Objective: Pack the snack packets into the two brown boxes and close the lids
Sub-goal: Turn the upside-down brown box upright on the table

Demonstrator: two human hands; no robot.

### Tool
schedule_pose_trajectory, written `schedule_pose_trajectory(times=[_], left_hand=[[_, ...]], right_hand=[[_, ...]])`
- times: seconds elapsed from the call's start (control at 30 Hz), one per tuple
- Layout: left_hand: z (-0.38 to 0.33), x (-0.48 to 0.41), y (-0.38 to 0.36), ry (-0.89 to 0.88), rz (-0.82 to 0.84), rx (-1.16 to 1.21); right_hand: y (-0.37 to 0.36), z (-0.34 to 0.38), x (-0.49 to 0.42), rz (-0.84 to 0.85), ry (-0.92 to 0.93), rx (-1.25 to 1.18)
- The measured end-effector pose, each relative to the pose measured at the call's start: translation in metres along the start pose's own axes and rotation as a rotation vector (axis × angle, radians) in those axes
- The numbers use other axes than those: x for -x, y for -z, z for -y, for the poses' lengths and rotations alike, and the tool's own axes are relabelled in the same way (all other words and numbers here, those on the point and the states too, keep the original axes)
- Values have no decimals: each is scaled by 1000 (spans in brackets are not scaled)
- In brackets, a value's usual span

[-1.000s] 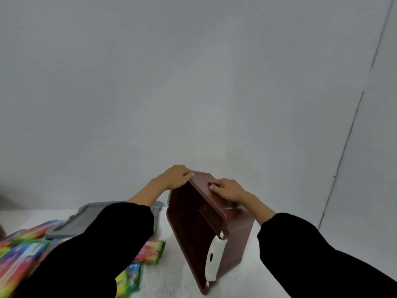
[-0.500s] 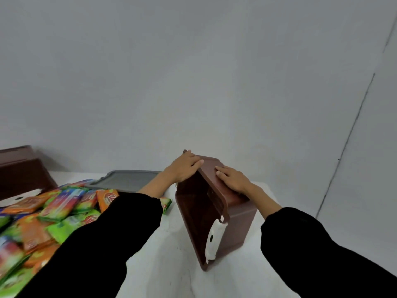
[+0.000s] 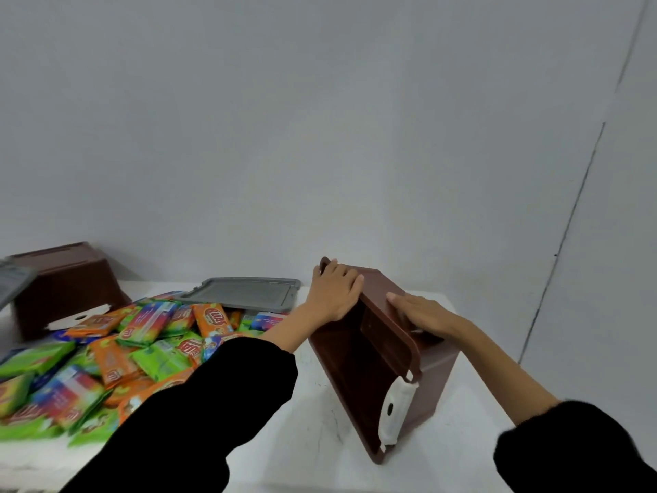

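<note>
Brown box (image 3: pixel 377 371) tipped on its side on table (image 3: pixel 320 439). Left hand (image 3: pixel 334 291) grip curled over rim; right hand (image 3: pixel 421 311) flat, fingers apart. Packet (image 3: pixel 215 320) lettering unreadable.

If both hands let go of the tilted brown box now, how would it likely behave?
The brown box looks empty and rigid, so probably light. It is tipped onto one edge under the left hand and right hand, so it would likely topple.
</note>
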State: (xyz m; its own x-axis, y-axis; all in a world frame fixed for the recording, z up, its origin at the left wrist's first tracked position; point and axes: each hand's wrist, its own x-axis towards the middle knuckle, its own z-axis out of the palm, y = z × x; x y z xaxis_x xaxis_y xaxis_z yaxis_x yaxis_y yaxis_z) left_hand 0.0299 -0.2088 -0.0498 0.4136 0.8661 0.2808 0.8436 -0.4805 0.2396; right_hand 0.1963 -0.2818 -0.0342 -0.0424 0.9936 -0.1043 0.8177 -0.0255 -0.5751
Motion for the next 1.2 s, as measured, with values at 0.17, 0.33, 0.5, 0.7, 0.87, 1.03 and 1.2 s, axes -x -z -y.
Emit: schedule_pose_trajectory(times=[0.17,0.33,0.5,0.7,0.87,1.03,1.2], left_hand=[[8,-3,11,-65,33,31],[16,1,23,-159,-44,-133],[26,10,26,-309,-184,-184],[59,20,-18,-442,-425,-223],[73,29,-50,-242,-466,-177],[55,34,-48,-70,-428,-9],[52,17,-23,-20,-304,-24]], right_hand=[[-9,17,29,63,68,100],[-3,1,35,85,149,191],[25,-45,22,-131,54,231],[-3,-81,8,-732,213,172],[-50,-95,10,-1032,250,125],[-78,-109,10,-936,138,21],[-51,-98,1,-838,107,58]])
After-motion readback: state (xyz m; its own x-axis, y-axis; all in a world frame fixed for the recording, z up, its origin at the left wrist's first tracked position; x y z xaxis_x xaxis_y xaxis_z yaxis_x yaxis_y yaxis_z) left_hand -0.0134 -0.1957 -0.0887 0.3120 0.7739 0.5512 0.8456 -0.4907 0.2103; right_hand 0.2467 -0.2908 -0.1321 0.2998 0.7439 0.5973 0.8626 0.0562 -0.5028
